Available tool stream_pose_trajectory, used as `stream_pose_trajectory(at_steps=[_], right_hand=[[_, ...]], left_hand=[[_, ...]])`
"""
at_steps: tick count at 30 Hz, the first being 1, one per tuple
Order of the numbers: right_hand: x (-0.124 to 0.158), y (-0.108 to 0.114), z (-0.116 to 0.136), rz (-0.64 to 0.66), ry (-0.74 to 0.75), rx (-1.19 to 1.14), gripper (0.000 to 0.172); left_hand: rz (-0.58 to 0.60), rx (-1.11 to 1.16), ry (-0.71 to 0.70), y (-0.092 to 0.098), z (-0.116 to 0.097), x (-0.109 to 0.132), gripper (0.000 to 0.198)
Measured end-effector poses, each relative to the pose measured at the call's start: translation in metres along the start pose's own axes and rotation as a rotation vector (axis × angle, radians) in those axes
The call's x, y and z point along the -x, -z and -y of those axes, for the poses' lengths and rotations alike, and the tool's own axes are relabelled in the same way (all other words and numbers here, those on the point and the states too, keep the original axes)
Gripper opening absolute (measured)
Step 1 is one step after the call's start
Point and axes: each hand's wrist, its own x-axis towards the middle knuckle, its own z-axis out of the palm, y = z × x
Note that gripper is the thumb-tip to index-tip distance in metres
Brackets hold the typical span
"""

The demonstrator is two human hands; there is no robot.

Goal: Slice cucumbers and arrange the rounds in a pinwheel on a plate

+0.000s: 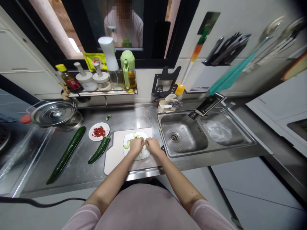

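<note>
A white plate (129, 136) with several pale green cucumber slices (126, 145) sits on a white cutting board (114, 156) at the counter's front. My left hand (136, 145) and my right hand (153, 146) meet over the plate, knuckles up and fingers curled down onto the slices. The fingertips press together on something I cannot make out. A whole long cucumber (67, 154) and a shorter green cucumber piece (99, 149) lie on the steel counter to the left of the board.
A small plate of chopped red chili (99, 131) stands behind the board. A lidded pot (55, 114) is at the far left. A double sink (192, 135) with faucet (207, 104) lies right. Oil and seasoning bottles (105, 73) fill a shelf behind.
</note>
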Motion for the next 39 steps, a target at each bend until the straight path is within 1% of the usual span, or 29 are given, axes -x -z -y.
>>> stream_pose_trajectory(at_steps=[4,12,19,24,32,36,39], right_hand=[[-0.001,0.0,0.0,0.002,-0.006,0.0,0.024],[-0.002,0.001,0.0,0.009,-0.081,-0.056,0.02],[-0.004,-0.004,0.0,-0.016,-0.075,-0.015,0.019],[-0.006,-0.006,-0.002,-0.029,-0.072,0.001,0.016],[-0.007,-0.007,-0.007,-0.095,-0.026,-0.014,0.014],[-0.008,-0.005,-0.011,-0.173,0.005,-0.09,0.016],[-0.009,-0.002,-0.014,-0.229,0.032,-0.166,0.021]], left_hand=[[-0.002,-0.009,0.003,0.001,-0.001,0.0,0.018],[0.013,-0.029,0.021,0.002,-0.004,0.001,0.018],[-0.018,-0.045,0.002,-0.001,-0.006,0.002,0.018],[-0.015,-0.046,0.008,-0.001,-0.009,0.001,0.022],[-0.056,-0.016,0.018,-0.003,-0.011,0.001,0.025],[-0.072,0.026,0.013,0.002,-0.012,0.003,0.026],[-0.086,0.053,0.018,0.006,-0.013,0.005,0.025]])
